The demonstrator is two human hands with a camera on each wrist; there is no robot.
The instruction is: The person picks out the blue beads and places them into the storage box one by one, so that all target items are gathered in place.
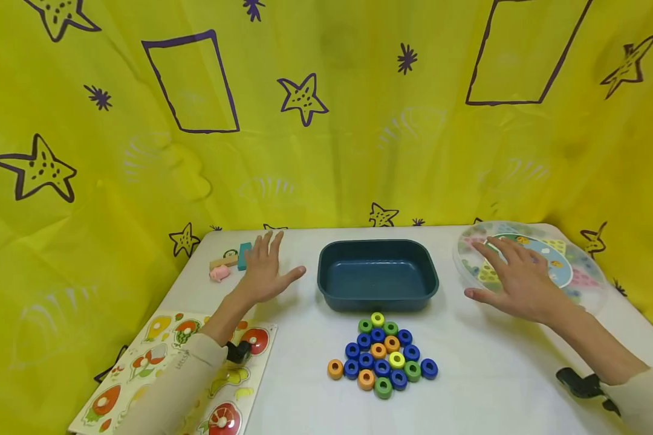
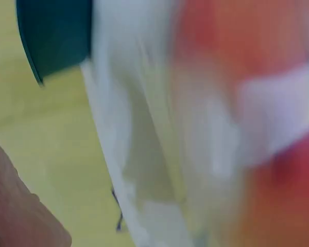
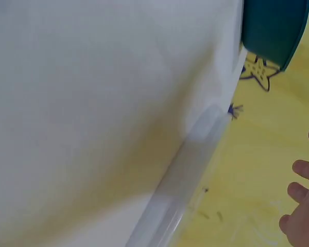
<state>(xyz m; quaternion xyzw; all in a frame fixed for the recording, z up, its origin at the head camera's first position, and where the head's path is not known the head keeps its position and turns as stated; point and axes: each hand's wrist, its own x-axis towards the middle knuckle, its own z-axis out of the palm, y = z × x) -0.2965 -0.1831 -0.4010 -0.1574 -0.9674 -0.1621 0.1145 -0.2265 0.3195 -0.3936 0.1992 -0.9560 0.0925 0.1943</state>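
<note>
Both hands hover over the white table, fingers spread, with nothing held. My left hand [image 1: 265, 270] is between a few small toys and the dark teal tray [image 1: 378, 304]; in the left wrist view part of the hand [image 2: 20, 206] shows at the left edge. Over the near left rim of a round clear plastic container [image 1: 588, 296] hangs my right hand [image 1: 522, 281], also seen as fingers [image 3: 304, 170] at the right edge of its wrist view. In front of the tray, several blue, green, orange and yellow ring beads [image 1: 382, 367] lie grouped together.
A fruit puzzle board [image 1: 261, 362] lies at the left under my left forearm. Behind my left hand are a teal block [image 1: 243, 256], a tan block [image 1: 223, 261] and a pink pig figure [image 1: 219, 273]. A yellow patterned curtain [image 1: 348, 169] hangs behind the table.
</note>
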